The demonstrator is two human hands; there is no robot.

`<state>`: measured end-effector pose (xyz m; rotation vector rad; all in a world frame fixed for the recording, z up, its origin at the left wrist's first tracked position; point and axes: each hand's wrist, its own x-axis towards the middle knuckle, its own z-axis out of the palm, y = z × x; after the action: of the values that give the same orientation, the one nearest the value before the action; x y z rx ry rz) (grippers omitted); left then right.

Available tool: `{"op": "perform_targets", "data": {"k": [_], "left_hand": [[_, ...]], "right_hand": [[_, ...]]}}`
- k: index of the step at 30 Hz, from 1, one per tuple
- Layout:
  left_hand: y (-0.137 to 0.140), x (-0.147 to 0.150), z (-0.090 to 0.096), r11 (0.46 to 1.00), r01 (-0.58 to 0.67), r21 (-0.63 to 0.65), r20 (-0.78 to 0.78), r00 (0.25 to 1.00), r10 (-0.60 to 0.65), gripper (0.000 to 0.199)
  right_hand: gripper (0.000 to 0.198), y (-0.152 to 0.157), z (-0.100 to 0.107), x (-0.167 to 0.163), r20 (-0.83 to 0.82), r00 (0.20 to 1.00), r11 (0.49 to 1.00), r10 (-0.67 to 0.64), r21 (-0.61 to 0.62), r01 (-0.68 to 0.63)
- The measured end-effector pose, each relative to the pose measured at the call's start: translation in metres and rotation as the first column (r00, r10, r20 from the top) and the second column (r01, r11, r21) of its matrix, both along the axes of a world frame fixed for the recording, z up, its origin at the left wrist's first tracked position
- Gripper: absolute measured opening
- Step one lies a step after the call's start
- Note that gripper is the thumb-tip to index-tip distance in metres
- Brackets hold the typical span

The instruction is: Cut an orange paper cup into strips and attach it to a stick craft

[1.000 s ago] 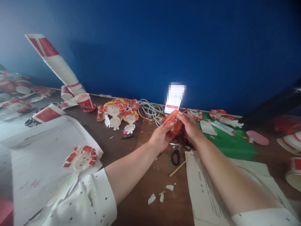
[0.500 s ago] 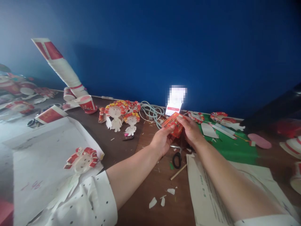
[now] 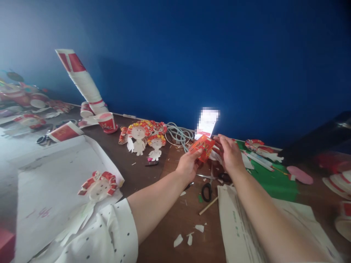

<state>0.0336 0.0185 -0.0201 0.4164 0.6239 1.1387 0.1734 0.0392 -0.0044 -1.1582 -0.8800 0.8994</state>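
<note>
In my left hand (image 3: 188,165) is a small red packet (image 3: 206,147) with printed patterns, pinched between thumb and fingers and tilted. My right hand (image 3: 230,152) is just to its right, fingers loosely stretched and apart from it, with nothing visible in them. Behind the packet a bright phone screen (image 3: 208,122) leans near the wall, partly blurred out. Scissors with black handles (image 3: 206,192) lie below the hands, their blades spread. A thin wooden stick (image 3: 208,205) rests beside them.
Paper-cut dolls with red and yellow curls (image 3: 138,133) stand left of a coiled pale cable (image 3: 179,133). A leaning stack of paper cups (image 3: 87,86) rises farther left. White board (image 3: 55,182), folded paper bags (image 3: 233,215), a green sheet (image 3: 274,182) and paper scraps (image 3: 178,240) surround my arms.
My right hand has come off the red packet and moved slightly right, its fingers opening. The packet stays in my left hand and is turned more toward me. The view has shifted a little left.
</note>
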Motion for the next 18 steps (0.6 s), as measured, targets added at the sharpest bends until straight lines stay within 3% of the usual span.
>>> {"op": "perform_targets", "data": {"k": [4,7,11,14,16,18], "left_hand": [[0.001,0.001,-0.001,1.0,0.011,-0.003,0.014,1.0,-0.011,0.034],[0.001,0.001,-0.002,1.0,-0.014,0.021,0.042,0.999,0.013,0.032],[0.001,0.0,-0.004,0.997,-0.019,0.07,0.083,0.996,0.013,0.029],[0.0,-0.001,-0.003,0.998,0.006,0.055,0.088,0.996,-0.011,0.028],[0.0,-0.001,-0.002,0.997,0.037,0.065,0.101,0.994,-0.044,0.028],[-0.002,-0.001,0.0,0.993,0.072,0.091,0.132,0.988,-0.084,0.027]], "right_hand": [[0.039,-0.004,0.017,0.002,0.087,0.991,0.992,-0.098,0.083,0.091],[0.03,-0.016,0.037,0.001,0.255,0.965,0.995,-0.066,0.089,0.045],[0.02,-0.046,0.059,-0.001,0.561,0.819,0.993,0.119,-0.07,-0.097],[0.018,-0.07,0.057,-0.003,0.617,0.753,0.968,0.229,-0.225,-0.11],[0.02,-0.081,0.047,-0.004,0.57,0.793,0.962,0.215,-0.263,-0.072],[0.025,-0.086,0.034,-0.004,0.453,0.884,0.967,0.116,-0.257,0.005]]}}
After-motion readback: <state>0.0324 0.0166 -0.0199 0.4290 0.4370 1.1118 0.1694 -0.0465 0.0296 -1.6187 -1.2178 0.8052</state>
